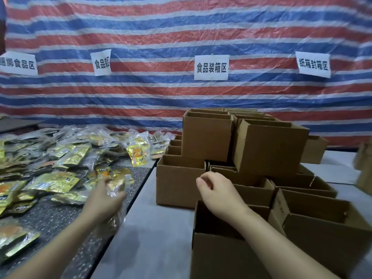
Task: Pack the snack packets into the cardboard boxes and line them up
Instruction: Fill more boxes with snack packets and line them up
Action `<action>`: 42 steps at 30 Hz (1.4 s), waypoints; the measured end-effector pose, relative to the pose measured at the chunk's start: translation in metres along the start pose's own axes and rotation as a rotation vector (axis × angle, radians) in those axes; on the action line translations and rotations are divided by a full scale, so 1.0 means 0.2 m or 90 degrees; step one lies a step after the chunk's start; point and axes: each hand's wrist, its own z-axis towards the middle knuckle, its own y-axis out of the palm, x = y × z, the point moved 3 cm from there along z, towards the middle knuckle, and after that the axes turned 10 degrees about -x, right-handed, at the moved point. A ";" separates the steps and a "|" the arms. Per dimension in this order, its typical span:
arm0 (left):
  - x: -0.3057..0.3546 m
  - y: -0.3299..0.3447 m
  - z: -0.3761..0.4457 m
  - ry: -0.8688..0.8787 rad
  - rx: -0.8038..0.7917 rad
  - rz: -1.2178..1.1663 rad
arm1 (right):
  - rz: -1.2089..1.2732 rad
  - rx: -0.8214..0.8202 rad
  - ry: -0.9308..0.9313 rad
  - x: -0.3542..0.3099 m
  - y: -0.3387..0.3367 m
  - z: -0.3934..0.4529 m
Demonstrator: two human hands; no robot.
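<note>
Your left hand (105, 200) grips a snack packet (116, 187) above the table (153, 228), your right hand (217, 192) hangs loosely curled and empty over the open cardboard box (281, 252), and most packets (60, 158) remain unpacked.

Packets (66, 158) and boxes (179, 182) on tables (145, 238)

I am seeing gold packets (66, 158) lying heaped at left; open brown boxes (267, 146) are standing stacked at right, one box (231, 248) nearest.
</note>
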 end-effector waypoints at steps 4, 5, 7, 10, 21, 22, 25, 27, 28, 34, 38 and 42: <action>0.57 0.07 -0.22 0.175 -0.067 -0.243 | 0.387 -0.059 0.037 -0.15 -0.10 -0.01; 0.72 0.10 -0.29 0.213 -0.096 -0.306 | 0.494 -0.107 0.026 -0.19 -0.13 -0.03; 0.96 0.17 -0.39 0.268 -0.144 -0.416 | 0.630 -0.183 -0.022 -0.24 -0.18 -0.08; 1.18 0.30 -0.49 0.296 -0.199 -0.505 | 0.649 -0.166 -0.066 -0.23 -0.24 -0.14; 1.04 0.50 -0.43 0.303 -0.399 -0.268 | 0.499 -0.149 -0.008 0.17 -0.41 -0.25; 0.94 0.50 -0.41 0.298 -0.389 -0.186 | 0.465 -0.171 -0.017 0.19 -0.42 -0.25; 0.70 0.52 -0.43 0.203 -0.438 -0.092 | 0.278 -0.332 -0.033 0.20 -0.39 -0.25; 0.65 0.56 -0.45 0.138 -0.443 -0.154 | 0.112 -0.441 -0.023 0.19 -0.34 -0.22; 0.65 0.58 -0.46 0.134 -0.418 -0.172 | 0.044 -0.494 -0.014 0.19 -0.30 -0.19; 0.68 0.68 -0.50 0.144 -0.405 -0.162 | -0.285 -0.712 0.097 0.33 0.04 -0.07; 0.68 0.68 -0.49 0.151 -0.409 -0.152 | -0.302 -0.733 0.138 0.38 0.12 -0.09; 0.67 0.67 -0.49 0.158 -0.424 -0.177 | -0.257 -0.631 0.084 0.30 -0.02 -0.11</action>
